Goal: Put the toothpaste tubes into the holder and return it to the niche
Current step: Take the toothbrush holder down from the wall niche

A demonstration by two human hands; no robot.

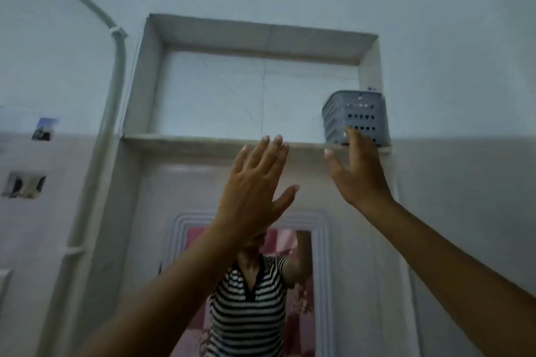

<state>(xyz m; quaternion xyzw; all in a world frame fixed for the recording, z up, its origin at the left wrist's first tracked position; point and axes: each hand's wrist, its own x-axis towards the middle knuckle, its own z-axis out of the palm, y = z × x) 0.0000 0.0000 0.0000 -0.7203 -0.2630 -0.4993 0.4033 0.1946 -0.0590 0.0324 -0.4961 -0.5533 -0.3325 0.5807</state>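
A tiled wall niche above a mirror holds a grey perforated holder at the right end of its ledge, apparently set in place. Both hands are raised with fingers spread, the left hand grasping nothing, the right hand touching the holder's lower front with its fingertips. No toothpaste tubes show; whether they are inside cannot be told.
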